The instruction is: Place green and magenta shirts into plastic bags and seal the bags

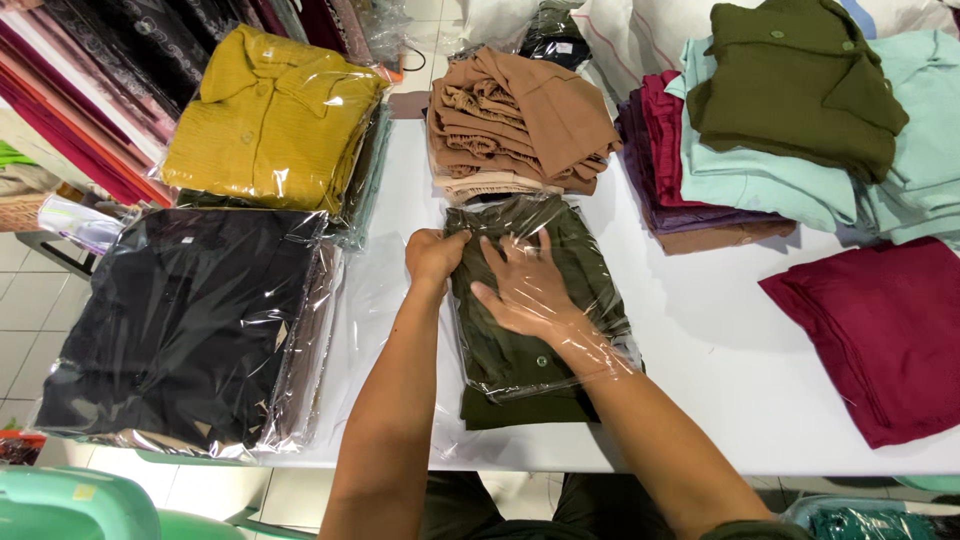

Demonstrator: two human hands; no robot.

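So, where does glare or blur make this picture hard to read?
Head view: light is bright and even, with soft shadows on the white table. Glare streaks the clear bag around the dark green garment, where the right hand shows through plastic; the left hand grips its edge. The black bagged stack also shines. No obvious blur.

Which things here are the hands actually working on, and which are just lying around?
In hand: left hand, right hand, dark green garment, clear plastic bag.
Lying about: bagged black stack, bagged mustard stack, tan pile, maroon cloth, olive shirt.
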